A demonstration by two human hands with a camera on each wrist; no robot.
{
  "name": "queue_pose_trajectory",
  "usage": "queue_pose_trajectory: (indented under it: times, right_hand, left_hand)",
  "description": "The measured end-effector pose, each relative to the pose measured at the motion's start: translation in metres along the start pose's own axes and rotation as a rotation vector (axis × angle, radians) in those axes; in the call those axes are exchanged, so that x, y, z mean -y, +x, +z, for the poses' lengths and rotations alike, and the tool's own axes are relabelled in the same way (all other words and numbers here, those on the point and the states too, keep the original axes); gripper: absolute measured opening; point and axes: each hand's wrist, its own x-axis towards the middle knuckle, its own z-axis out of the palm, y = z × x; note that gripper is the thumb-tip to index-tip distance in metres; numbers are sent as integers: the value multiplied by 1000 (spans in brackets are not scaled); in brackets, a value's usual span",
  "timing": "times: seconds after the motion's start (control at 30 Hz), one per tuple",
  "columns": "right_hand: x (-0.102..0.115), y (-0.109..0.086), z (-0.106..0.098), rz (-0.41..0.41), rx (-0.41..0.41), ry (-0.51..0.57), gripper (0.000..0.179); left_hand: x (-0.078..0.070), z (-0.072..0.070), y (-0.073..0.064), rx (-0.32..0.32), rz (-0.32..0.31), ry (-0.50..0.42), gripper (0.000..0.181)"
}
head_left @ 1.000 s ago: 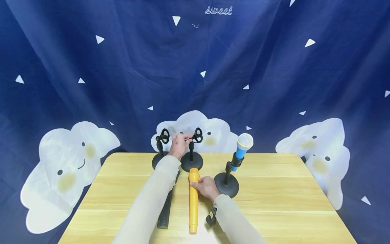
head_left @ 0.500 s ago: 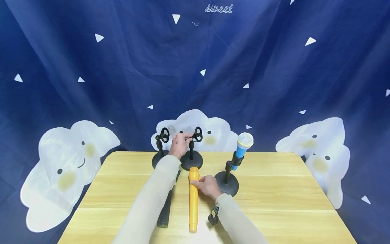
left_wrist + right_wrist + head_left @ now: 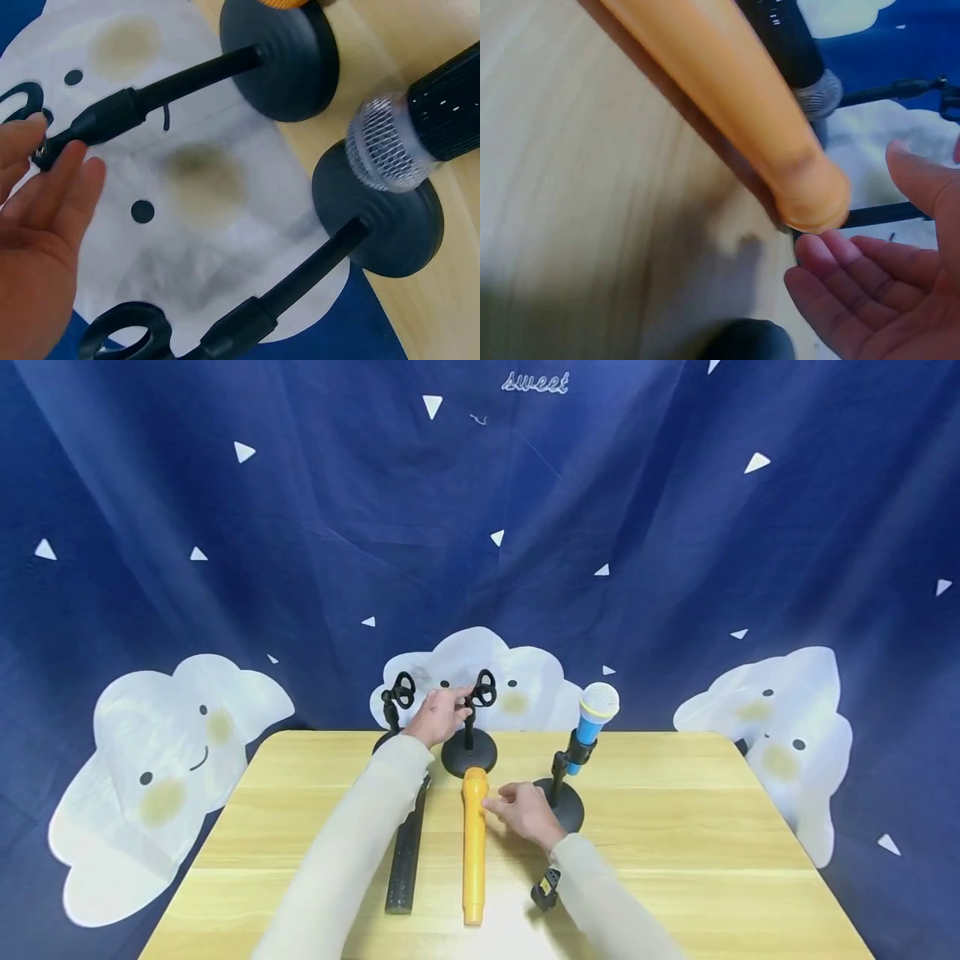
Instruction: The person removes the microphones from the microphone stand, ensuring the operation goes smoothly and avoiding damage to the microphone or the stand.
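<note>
My left hand (image 3: pixel 437 717) reaches to the middle black microphone stand (image 3: pixel 469 752). In the left wrist view its fingers (image 3: pixel 69 169) are fairly straight and lie around the joint below the ring-shaped clip (image 3: pixel 485 688), apparently touching it. My right hand (image 3: pixel 527 812) is beside the orange microphone (image 3: pixel 474 852), which lies lengthwise on the table. In the right wrist view the right fingers (image 3: pixel 855 281) are spread and relaxed, holding nothing, just off the microphone's head end.
A black microphone (image 3: pixel 406 860) with a silver mesh head lies left of the orange one. A second bare stand (image 3: pixel 391 714) is behind it, partly hidden by the left arm. At right, a blue microphone (image 3: pixel 588 732) sits in its stand (image 3: pixel 567 810). The table (image 3: pixel 675 860) meets a blue curtain.
My right hand has let go of the orange microphone and drawn slightly right. My left hand has shifted a little left and down, its fingers loosening at the stand's joint.
</note>
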Motion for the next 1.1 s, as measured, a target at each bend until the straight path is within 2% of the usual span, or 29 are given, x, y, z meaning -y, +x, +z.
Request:
queue_pose_trajectory:
  times: [0.07, 0.17, 0.27, 0.37, 0.5, 0.6, 0.77, 1.0, 1.1]
  right_hand:
    - [0, -2, -6, -54, -16, -11, 48]
    - [3, -6, -14, -131, -26, -18, 43]
    - [7, -11, -23, -171, -26, -15, 41]
    - [12, -17, -33, -221, -17, 9, 39]
    - [19, -23, -48, -277, -7, 72, 38]
    - [24, -28, -59, -317, -3, 122, 39]
    - [31, -31, -80, -357, 15, 187, 40]
    - [36, -35, -105, -349, -8, 189, 41]
    - [36, -37, -114, -341, -10, 186, 41]
  left_hand:
    - [1, 3, -3, -21, 82, 1, 46]
    - [5, 8, -10, -85, 207, -24, 43]
    - [7, 13, -17, -98, 268, -100, 41]
    - [5, 18, -24, -51, 249, -200, 42]
    - [-2, 25, -31, 25, 161, -310, 48]
    - [-7, 31, -35, 61, 134, -370, 50]
    - [-18, 39, -40, 88, 139, -452, 50]
    - [-32, 44, -44, 130, 124, -480, 53]
    - [-36, 45, -46, 129, 155, -493, 52]
